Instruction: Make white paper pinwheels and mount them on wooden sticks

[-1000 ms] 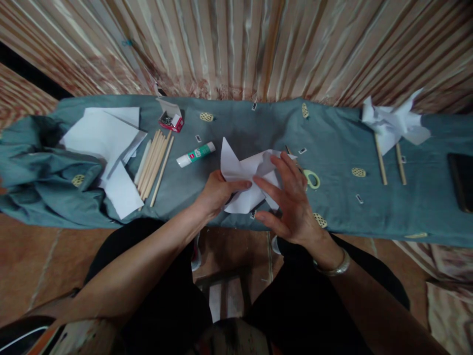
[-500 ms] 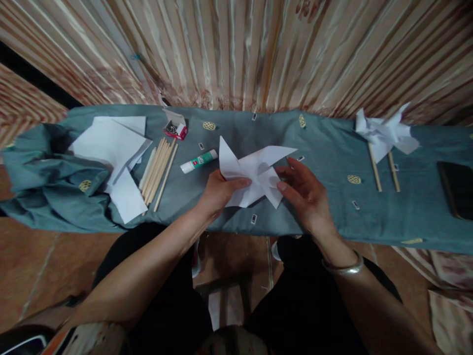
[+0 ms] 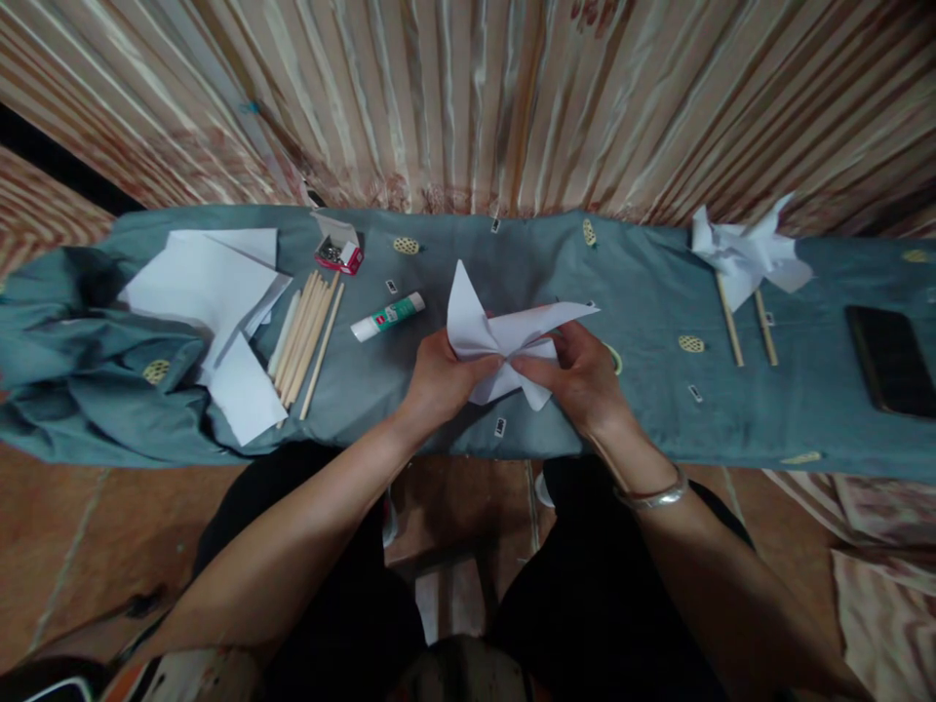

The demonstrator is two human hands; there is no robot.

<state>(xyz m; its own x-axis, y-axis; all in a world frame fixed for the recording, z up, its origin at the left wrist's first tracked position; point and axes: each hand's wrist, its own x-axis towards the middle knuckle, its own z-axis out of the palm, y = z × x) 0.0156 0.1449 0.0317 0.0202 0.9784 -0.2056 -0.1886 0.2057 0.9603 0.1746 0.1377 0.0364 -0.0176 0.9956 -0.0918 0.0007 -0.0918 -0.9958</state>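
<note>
Between my two hands is a white paper pinwheel (image 3: pixel 523 332), its pointed blades folded in toward the centre. My left hand (image 3: pixel 446 378) grips it from the left, thumb pressed near the middle and fingers hidden beneath. From the right, my right hand (image 3: pixel 581 375) holds it too, its thumb meeting the left thumb at the centre. Left of the pinwheel lies a glue stick (image 3: pixel 387 316) with a green label. Farther left are several wooden sticks (image 3: pixel 311 336) and a small open red-and-white box (image 3: pixel 339 246) with metal pieces inside.
White paper sheets (image 3: pixel 209 283) lie on the left of the green cloth (image 3: pixel 409 409), beside bunched fabric. On the right are two pinwheels on sticks (image 3: pixel 750 253) and a dark phone (image 3: pixel 890 359). A pleated curtain (image 3: pixel 439 107) hangs behind the table.
My right hand has moved left onto the pinwheel, its thumb now pressing at the centre beside the left thumb. The pinwheel's right side is bunched more. The whole view has shifted slightly.
</note>
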